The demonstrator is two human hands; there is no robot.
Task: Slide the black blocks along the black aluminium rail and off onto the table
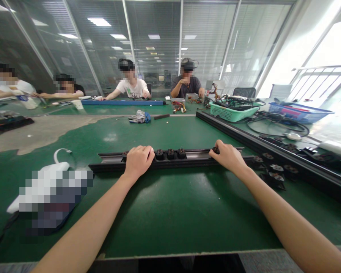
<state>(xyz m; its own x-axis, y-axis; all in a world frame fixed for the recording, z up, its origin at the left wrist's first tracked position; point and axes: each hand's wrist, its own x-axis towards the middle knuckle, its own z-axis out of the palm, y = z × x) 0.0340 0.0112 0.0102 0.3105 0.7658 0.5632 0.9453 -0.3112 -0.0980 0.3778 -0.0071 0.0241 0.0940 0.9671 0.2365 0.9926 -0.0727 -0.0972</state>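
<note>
We rest both curled hands, left hand (138, 159) and right hand (226, 154), gripping the black rail (170, 158) across the tabletop (164, 212).

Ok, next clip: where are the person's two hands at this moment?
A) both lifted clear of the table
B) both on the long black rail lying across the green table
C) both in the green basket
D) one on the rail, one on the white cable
B: the left hand and the right hand both rest on the black rail, either side of its small black knobs.
</note>
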